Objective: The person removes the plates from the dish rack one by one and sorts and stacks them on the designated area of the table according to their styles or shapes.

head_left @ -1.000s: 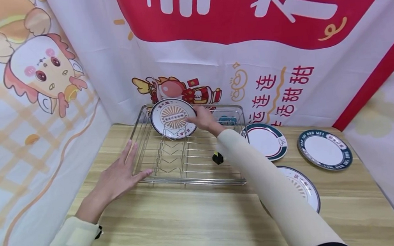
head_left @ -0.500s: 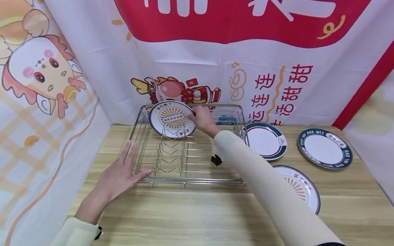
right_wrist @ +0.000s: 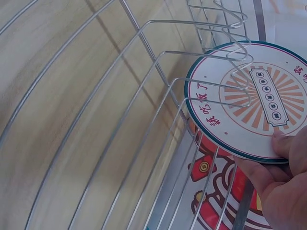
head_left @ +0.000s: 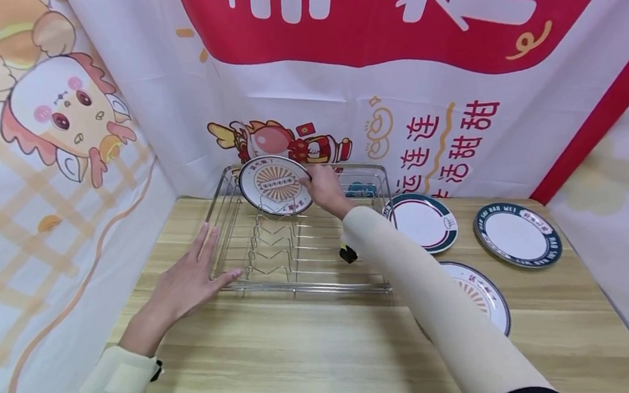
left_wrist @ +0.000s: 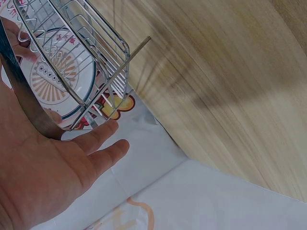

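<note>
My right hand [head_left: 325, 189] pinches the right edge of a white plate [head_left: 275, 186] with an orange sunburst print and a dark rim. The plate leans upright at the back of a wire dish rack [head_left: 322, 289], behind its bent wire dividers. In the right wrist view the thumb lies on the face of the plate [right_wrist: 249, 103] and the fingers pass behind its rim. My left hand [head_left: 187, 282] rests at the rack's left front corner, fingers spread. The left wrist view shows that palm [left_wrist: 53, 177] against the rack's metal edge, fingers straight.
Right of the rack lie a green-rimmed plate [head_left: 420, 221], a plate with lettering round its rim [head_left: 517, 235] and another sunburst plate [head_left: 486, 294], partly under my right sleeve. Printed cloth [head_left: 282, 87] hangs behind the wooden table [head_left: 284, 361].
The held plate dips slightly, then rises a little at the back of the rack, with my right hand still gripping it. My left hand stays in place.
</note>
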Demonstrator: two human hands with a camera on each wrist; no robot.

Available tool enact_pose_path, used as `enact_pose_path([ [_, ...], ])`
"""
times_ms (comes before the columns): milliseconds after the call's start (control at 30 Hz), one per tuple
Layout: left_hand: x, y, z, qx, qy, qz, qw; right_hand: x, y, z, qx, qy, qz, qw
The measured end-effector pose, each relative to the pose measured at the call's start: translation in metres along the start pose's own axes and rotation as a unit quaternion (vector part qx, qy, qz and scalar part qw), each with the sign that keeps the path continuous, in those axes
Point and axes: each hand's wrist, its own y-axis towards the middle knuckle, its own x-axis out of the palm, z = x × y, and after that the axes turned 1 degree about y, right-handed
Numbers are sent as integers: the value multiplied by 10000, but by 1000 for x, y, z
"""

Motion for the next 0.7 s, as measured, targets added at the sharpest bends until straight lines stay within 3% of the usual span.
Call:
enact_pose_path([
  [367, -2, 2, 0, 53, -28, -20, 10000, -30, -5, 4, 88, -25, 147, 9998],
  [700, -2, 3, 0, 118, -58, 4, 9999, -81, -25, 19, -27, 318, 397, 9987],
])
